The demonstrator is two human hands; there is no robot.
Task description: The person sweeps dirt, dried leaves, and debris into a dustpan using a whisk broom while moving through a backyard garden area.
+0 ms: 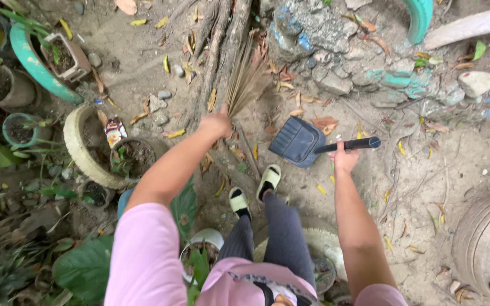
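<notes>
My left hand [216, 123] grips the bound end of a stick broom [246, 79], whose thin brown bristles fan upward over the sandy ground and tree roots. My right hand [344, 160] holds the black handle of a dark blue dustpan [297, 141]. The pan's mouth rests low on the dirt, just right of the broom hand. Dry brown and yellow leaves [323, 122] lie scattered around both tools. My feet in pale yellow slippers [269, 179] stand just below the dustpan.
Thick tree roots [220, 39] run up the middle. Painted tyre planters [35, 62] and pots with plants crowd the left. A rough stone patch with blue paint [336, 62] lies upper right; a grey tyre [483, 238] sits at lower right.
</notes>
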